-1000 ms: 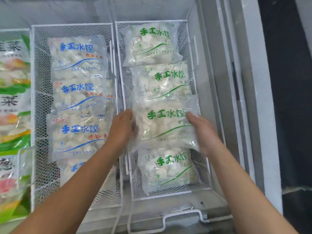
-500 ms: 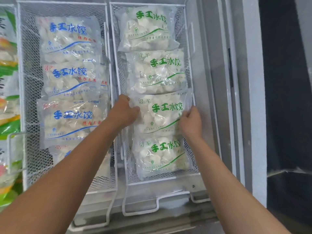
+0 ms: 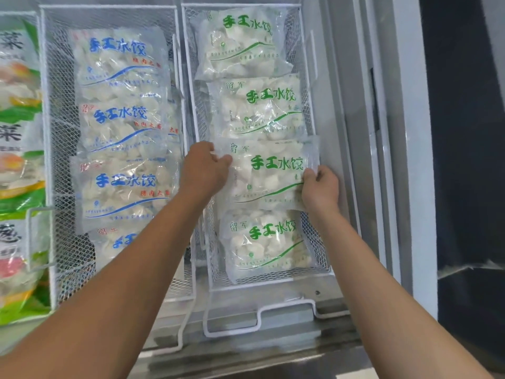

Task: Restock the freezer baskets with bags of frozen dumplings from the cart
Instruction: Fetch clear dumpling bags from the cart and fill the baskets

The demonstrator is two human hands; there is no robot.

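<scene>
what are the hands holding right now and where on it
Both grip the third green-print dumpling bag in the right basket: left hand at its left edge, right hand at its right edge.

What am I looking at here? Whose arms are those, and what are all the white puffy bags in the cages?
The picture comes from a camera worn on a person's head, so you see their own two arms reaching forward. Below them is an open freezer with white wire baskets. The right basket holds bags of frozen dumplings with green writing; the left basket holds ones with blue writing. Colourful green packets lie at the far left. The left hand and the right hand grip the two ends of one green-lettered bag with curled fingers, holding it in its row between the other bags.
</scene>
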